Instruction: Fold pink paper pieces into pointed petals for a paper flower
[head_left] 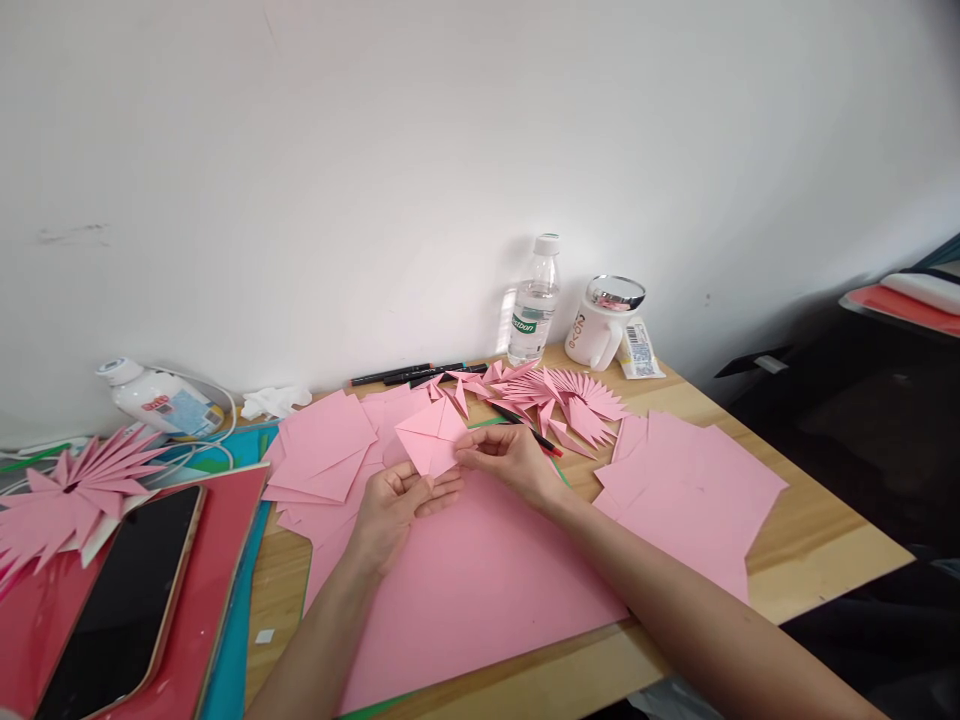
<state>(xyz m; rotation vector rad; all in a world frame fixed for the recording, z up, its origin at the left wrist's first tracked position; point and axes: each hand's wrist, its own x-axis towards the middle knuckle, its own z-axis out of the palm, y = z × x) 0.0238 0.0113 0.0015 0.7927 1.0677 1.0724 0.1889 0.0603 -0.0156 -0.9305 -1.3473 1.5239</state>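
Observation:
Between both hands is a small square of pink paper (429, 437) with crease lines crossing its face, raised above the mat and turned corner-up. My left hand (401, 497) pinches its lower corner, thumb on the near side and fingers spread behind and below. The right corner sits between the thumb and fingertips of my right hand (504, 458). A large pink sheet (480, 590) lies flat under both hands. Stacked pink squares (322, 445) lie to the left, more pink sheets (690, 490) to the right. Folded pointed pink pieces (559, 395) are gathered behind my right hand.
A water bottle (534, 305) and a lidded white mug (604, 325) stand against the wall, with a small packet (640, 350) alongside. Black pens (412, 374) lie at the back. A phone (124, 605), a pink folded fan shape (75, 490) and a white bottle (161, 398) occupy the left.

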